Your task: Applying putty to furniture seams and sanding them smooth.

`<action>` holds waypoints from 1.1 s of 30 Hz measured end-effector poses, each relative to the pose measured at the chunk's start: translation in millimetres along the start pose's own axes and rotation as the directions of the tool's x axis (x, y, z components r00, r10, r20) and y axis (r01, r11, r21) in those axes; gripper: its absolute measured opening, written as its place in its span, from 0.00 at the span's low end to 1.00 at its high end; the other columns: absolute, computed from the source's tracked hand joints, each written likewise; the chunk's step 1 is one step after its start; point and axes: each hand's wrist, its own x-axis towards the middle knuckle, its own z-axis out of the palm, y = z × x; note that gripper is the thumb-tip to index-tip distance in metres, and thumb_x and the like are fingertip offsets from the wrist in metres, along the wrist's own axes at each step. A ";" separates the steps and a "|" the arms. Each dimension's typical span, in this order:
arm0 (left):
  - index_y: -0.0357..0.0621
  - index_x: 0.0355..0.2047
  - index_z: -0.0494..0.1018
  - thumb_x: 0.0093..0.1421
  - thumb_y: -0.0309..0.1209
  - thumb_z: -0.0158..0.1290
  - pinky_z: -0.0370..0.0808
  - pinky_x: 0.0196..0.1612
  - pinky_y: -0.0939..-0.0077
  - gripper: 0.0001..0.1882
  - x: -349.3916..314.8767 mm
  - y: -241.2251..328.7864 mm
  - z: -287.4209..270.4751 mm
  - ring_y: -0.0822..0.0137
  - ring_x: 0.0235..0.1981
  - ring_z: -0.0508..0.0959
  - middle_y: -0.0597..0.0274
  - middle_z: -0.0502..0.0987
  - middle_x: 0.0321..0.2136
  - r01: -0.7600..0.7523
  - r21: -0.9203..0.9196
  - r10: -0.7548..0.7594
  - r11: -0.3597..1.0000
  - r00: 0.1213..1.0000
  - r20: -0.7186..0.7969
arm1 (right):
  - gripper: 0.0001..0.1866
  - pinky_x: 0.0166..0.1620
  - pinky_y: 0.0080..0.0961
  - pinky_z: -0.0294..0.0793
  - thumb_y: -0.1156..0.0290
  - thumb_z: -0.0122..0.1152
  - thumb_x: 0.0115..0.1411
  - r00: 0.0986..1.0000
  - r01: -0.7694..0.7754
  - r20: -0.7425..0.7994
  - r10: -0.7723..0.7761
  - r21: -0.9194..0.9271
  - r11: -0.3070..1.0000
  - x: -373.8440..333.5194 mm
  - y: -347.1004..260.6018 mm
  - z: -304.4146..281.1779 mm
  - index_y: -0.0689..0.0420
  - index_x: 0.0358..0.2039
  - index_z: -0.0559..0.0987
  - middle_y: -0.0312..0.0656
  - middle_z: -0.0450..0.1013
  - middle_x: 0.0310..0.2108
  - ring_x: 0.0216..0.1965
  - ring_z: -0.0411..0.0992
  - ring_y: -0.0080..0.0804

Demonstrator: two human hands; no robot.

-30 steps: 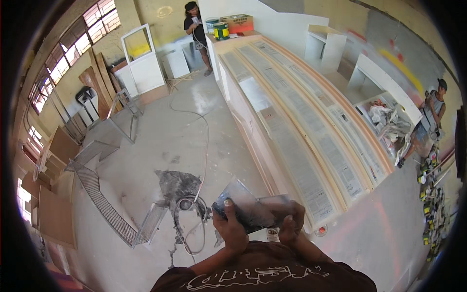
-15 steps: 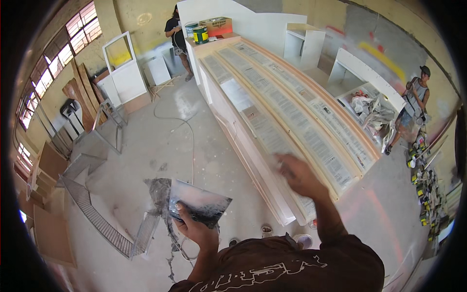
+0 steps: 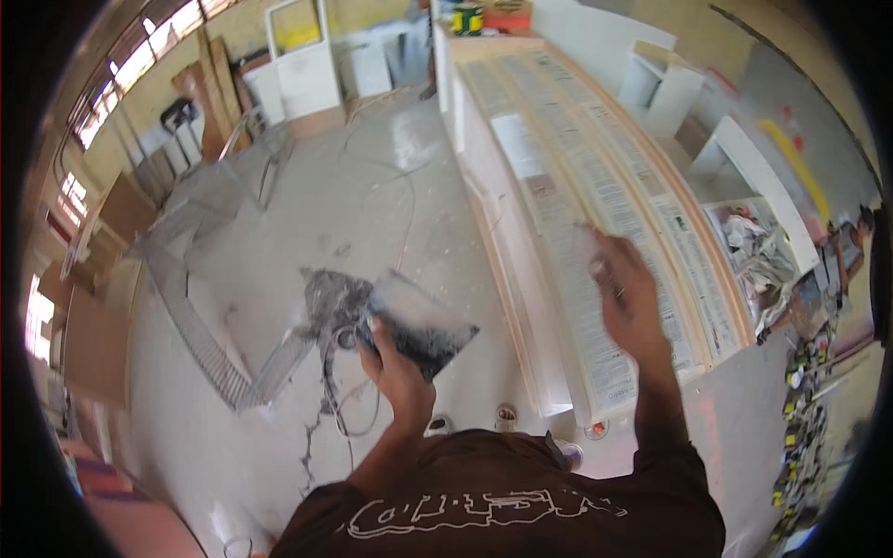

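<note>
While the left hand [image 3: 395, 358] is closed tight around the near edge of a flat, dark board [image 3: 423, 321] smeared with grey-white paste, the right hand [image 3: 628, 298] is raised over the long worktop [image 3: 577, 242], blurred, so I cannot tell how far its grip is open or whether it has hold of anything. The board is tilted, its far corner pointing toward the worktop, and it hangs above the floor [image 3: 279, 270] just left of the worktop's near end. Pale printed sheets [image 3: 605, 200] cover the worktop in long strips running away from the person, framed by light wooden edges.

At the far end of the worktop stand a green-and-yellow can [image 3: 468, 19] and a red box [image 3: 507, 16]; what is in them cannot be seen. To the right, an open white shelf unit [image 3: 744, 186] holds a heap of crumpled paper and rags [image 3: 749, 242] in its near compartment. Two small round tins [image 3: 507, 416] sit on the floor just by the worktop's near corner, their contents too small to make out.

On the floor beneath the board lies a dark grey splash [image 3: 326, 298] with a cable [image 3: 349, 400] looping through it, and a folded metal ladder [image 3: 200, 325] lies to its left. Another person [image 3: 842, 256] stands at the right edge, partly cut off.
</note>
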 end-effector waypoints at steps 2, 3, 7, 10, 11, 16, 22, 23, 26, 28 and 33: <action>0.44 0.61 0.63 0.68 0.47 0.52 0.72 0.52 0.69 0.28 10.1 3.9 11.0 0.67 0.51 0.71 0.61 0.71 0.53 -0.107 0.018 0.108 0.994 0.992 -0.059 | 0.29 0.47 0.34 0.76 0.85 0.54 0.58 0.997 0.019 0.073 -0.020 0.021 1.000 -16.4 -26.2 31.5 0.56 0.61 0.71 0.53 0.68 0.48 0.45 0.71 0.48; 0.44 0.59 0.65 0.68 0.46 0.53 0.72 0.51 0.69 0.26 17.7 -1.5 10.3 0.69 0.49 0.72 0.63 0.72 0.50 -0.158 -0.018 0.158 0.987 0.987 0.004 | 0.28 0.47 0.35 0.77 0.84 0.56 0.58 0.997 0.013 0.073 -0.021 0.113 0.994 -26.8 -33.6 45.7 0.56 0.60 0.73 0.52 0.68 0.46 0.46 0.71 0.48; 0.44 0.53 0.69 0.69 0.43 0.53 0.72 0.49 0.72 0.19 20.5 0.3 18.2 0.72 0.45 0.73 0.67 0.75 0.44 -0.262 -0.014 0.263 0.965 0.965 0.021 | 0.26 0.50 0.39 0.71 0.79 0.63 0.55 0.972 0.233 0.040 -0.232 -0.049 0.971 -50.0 -51.7 83.3 0.54 0.57 0.77 0.48 0.69 0.47 0.46 0.70 0.45; 0.42 0.49 0.70 0.71 0.39 0.51 0.72 0.47 0.74 0.15 15.4 -5.9 21.5 0.73 0.41 0.73 0.67 0.75 0.41 -0.333 0.007 0.332 0.943 0.940 0.075 | 0.27 0.53 0.40 0.66 0.74 0.61 0.55 0.940 0.325 0.134 -0.313 -0.080 0.942 -70.9 -55.6 106.9 0.54 0.58 0.75 0.44 0.69 0.49 0.49 0.68 0.43; 0.42 0.49 0.70 0.71 0.39 0.51 0.72 0.47 0.74 0.15 13.3 -9.0 21.5 0.73 0.41 0.73 0.67 0.75 0.41 -0.331 -0.001 0.330 0.944 0.939 0.096 | 0.28 0.53 0.41 0.66 0.76 0.61 0.52 0.928 0.361 0.159 -0.338 -0.146 0.921 -78.2 -55.4 113.2 0.55 0.57 0.76 0.44 0.69 0.50 0.49 0.67 0.43; 0.38 0.48 0.68 0.72 0.35 0.47 0.72 0.43 0.76 0.12 0.9 -29.9 2.9 0.74 0.39 0.73 0.63 0.75 0.38 -0.431 0.310 0.304 0.848 0.873 0.381 | 0.34 0.54 0.44 0.65 0.79 0.58 0.47 0.951 0.288 0.179 -0.253 -0.203 0.936 -106.0 -45.2 125.9 0.59 0.59 0.73 0.44 0.68 0.51 0.50 0.65 0.44; 0.30 0.45 0.71 0.70 0.29 0.45 0.72 0.46 0.69 0.12 -18.5 -40.0 -2.2 0.66 0.39 0.75 0.51 0.78 0.37 -0.493 0.552 0.142 0.673 0.818 0.557 | 0.30 0.53 0.42 0.67 0.73 0.61 0.52 0.990 0.109 0.112 -0.091 -0.173 0.979 -107.2 -28.8 134.6 0.60 0.58 0.72 0.45 0.67 0.53 0.50 0.66 0.45; 0.30 0.45 0.71 0.70 0.29 0.46 0.73 0.45 0.68 0.12 -24.2 -40.4 -2.0 0.66 0.39 0.76 0.50 0.78 0.36 -0.439 0.568 0.073 0.696 0.830 0.553 | 0.30 0.53 0.43 0.67 0.73 0.64 0.52 0.996 0.069 0.073 -0.060 -0.133 0.989 -100.8 -26.2 133.3 0.59 0.58 0.73 0.45 0.68 0.52 0.50 0.67 0.47; 0.29 0.47 0.72 0.69 0.31 0.48 0.74 0.44 0.68 0.15 -33.0 -42.3 -14.6 0.65 0.37 0.76 0.50 0.79 0.37 -0.419 0.620 -0.109 0.663 0.765 0.634 | 0.29 0.53 0.44 0.67 0.74 0.63 0.53 1.000 0.019 0.003 -0.019 -0.067 0.998 -79.0 -5.1 125.9 0.58 0.58 0.73 0.45 0.69 0.50 0.49 0.67 0.48; 0.31 0.47 0.72 0.70 0.32 0.49 0.74 0.43 0.70 0.15 -28.1 -55.4 -27.5 0.66 0.37 0.76 0.53 0.79 0.37 -0.407 0.580 -0.068 0.706 0.776 0.627 | 0.26 0.50 0.36 0.70 0.75 0.62 0.56 1.000 -0.014 -0.007 0.014 0.076 0.997 -66.6 14.0 116.8 0.57 0.57 0.74 0.47 0.70 0.47 0.46 0.69 0.43; 0.35 0.49 0.70 0.71 0.36 0.48 0.80 0.39 0.68 0.16 5.7 -24.2 -11.9 0.64 0.36 0.80 0.56 0.78 0.40 0.230 0.268 -0.321 0.935 0.870 0.373 | 0.13 0.43 0.23 0.74 0.65 0.56 0.68 0.801 -0.486 0.207 0.561 0.773 0.409 -73.9 51.1 110.0 0.60 0.48 0.78 0.41 0.75 0.40 0.37 0.73 0.27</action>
